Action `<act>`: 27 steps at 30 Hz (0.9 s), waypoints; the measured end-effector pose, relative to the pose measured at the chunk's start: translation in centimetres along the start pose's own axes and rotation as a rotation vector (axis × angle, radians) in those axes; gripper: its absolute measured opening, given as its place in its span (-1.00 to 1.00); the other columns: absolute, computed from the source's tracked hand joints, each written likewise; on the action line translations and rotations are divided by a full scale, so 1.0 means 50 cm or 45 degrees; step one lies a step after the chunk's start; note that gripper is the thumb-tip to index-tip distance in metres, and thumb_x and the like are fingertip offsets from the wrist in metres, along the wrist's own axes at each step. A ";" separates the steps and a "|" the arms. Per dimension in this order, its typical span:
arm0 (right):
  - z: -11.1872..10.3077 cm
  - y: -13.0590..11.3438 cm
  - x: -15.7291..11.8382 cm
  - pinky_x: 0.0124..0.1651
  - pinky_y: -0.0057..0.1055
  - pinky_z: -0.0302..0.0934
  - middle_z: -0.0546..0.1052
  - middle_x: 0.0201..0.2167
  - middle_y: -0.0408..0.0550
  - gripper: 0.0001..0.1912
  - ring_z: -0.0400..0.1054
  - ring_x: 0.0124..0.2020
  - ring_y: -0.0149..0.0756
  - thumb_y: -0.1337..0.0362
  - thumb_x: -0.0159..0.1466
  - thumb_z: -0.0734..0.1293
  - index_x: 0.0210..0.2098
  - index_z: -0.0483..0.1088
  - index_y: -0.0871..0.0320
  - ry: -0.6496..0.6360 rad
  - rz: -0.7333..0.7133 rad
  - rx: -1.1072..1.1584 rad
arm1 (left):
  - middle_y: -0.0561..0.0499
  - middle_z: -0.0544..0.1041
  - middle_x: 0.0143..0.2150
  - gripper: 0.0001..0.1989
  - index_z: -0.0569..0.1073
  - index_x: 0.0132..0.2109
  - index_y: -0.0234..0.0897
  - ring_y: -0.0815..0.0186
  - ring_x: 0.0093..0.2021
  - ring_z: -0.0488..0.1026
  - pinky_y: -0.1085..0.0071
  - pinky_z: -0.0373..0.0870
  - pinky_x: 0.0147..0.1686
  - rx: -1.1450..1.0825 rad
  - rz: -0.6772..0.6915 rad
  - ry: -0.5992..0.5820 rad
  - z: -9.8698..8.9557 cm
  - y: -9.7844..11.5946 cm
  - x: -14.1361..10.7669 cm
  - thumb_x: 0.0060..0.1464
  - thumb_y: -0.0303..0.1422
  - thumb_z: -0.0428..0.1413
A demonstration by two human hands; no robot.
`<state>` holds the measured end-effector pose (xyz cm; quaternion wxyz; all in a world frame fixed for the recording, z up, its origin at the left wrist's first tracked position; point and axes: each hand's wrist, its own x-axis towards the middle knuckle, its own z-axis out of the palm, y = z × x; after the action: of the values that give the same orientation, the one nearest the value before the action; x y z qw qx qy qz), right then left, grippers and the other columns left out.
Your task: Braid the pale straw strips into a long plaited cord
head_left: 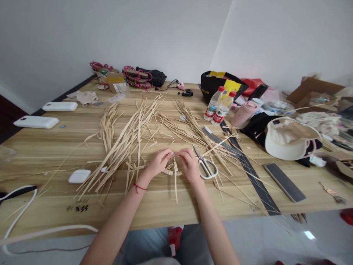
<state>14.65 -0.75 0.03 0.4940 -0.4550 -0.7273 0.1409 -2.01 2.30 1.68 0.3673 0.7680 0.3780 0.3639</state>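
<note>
My left hand (159,162) and my right hand (189,164) meet low over the table, fingertips pinched close together on a piece of braided straw (167,171). Part of the braid lies between the hands, and a loose flat strand (175,186) hangs from it toward me. My fingers cover the exact spot being gripped. Just right of my right hand lie scissors (208,168) with pale handles. Long dry straw strips (132,127) are spread in bundles beyond and to the left of my hands, and another bundle (193,123) fans out to the right.
Two water bottles (222,108), a pink tumbler (244,113) and a black-yellow bag (205,86) stand at back right. A cap (289,140) and a phone (285,182) lie on the right. On the left are a white case (79,176) and two white devices (36,122).
</note>
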 end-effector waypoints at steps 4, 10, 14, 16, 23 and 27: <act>0.000 0.000 0.000 -0.08 -0.23 0.26 0.41 -0.25 0.00 -0.80 0.33 -0.17 -0.22 0.32 0.33 0.16 -0.19 0.41 0.06 0.011 -0.007 0.027 | 0.08 0.28 -0.47 -0.67 0.25 -0.41 -0.25 0.35 -0.40 0.24 0.45 0.26 -0.33 -0.160 -0.085 0.002 0.005 0.000 -0.001 0.23 -0.15 -0.14; 0.001 0.001 0.000 -0.08 -0.23 0.27 0.43 -0.26 -0.01 -0.81 0.34 -0.18 -0.22 0.33 0.31 0.18 -0.20 0.42 0.06 0.024 0.009 0.014 | 0.03 0.34 -0.42 -0.65 0.32 -0.38 -0.24 0.33 -0.38 0.29 0.43 0.30 -0.33 -0.267 -0.151 -0.026 -0.002 0.001 0.000 0.23 -0.13 -0.17; 0.001 0.002 0.000 -0.09 -0.23 0.27 0.43 -0.25 -0.01 -0.81 0.34 -0.18 -0.22 0.34 0.30 0.19 -0.19 0.42 0.06 0.022 -0.001 0.012 | 0.02 0.38 -0.40 -0.68 0.34 -0.38 -0.24 0.33 -0.35 0.33 0.42 0.33 -0.30 -0.168 -0.101 -0.009 -0.004 0.000 0.001 0.21 -0.15 -0.12; 0.001 0.003 -0.001 -0.10 -0.23 0.27 0.43 -0.26 -0.01 -0.82 0.34 -0.18 -0.22 0.32 0.30 0.20 -0.18 0.41 0.05 0.022 0.005 0.001 | 0.04 0.38 -0.41 -0.70 0.34 -0.38 -0.24 0.33 -0.35 0.34 0.42 0.33 -0.30 -0.097 -0.081 0.027 -0.001 -0.002 0.002 0.21 -0.17 -0.10; 0.010 0.005 0.001 -0.10 -0.26 0.27 0.43 -0.26 0.00 -0.84 0.34 -0.19 -0.23 0.31 0.31 0.20 -0.19 0.41 0.07 -0.007 0.024 0.014 | 0.07 0.36 -0.45 -0.70 0.35 -0.38 -0.27 0.36 -0.39 0.32 0.47 0.28 -0.35 0.031 -0.090 0.108 0.010 -0.013 0.003 0.22 -0.21 -0.09; 0.010 -0.011 0.008 -0.19 -0.33 0.28 0.44 -0.29 -0.03 -0.85 0.36 -0.28 -0.27 0.28 0.31 0.19 -0.21 0.40 0.08 -0.016 0.118 0.019 | 0.08 0.38 -0.44 -0.72 0.35 -0.36 -0.26 0.37 -0.39 0.33 0.48 0.26 -0.34 0.055 -0.095 0.123 0.013 -0.017 0.002 0.23 -0.21 -0.10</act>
<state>13.88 -0.63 0.39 0.4857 -0.4837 -0.7075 0.1720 -1.68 2.58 0.71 0.3453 0.7425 0.4315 0.3784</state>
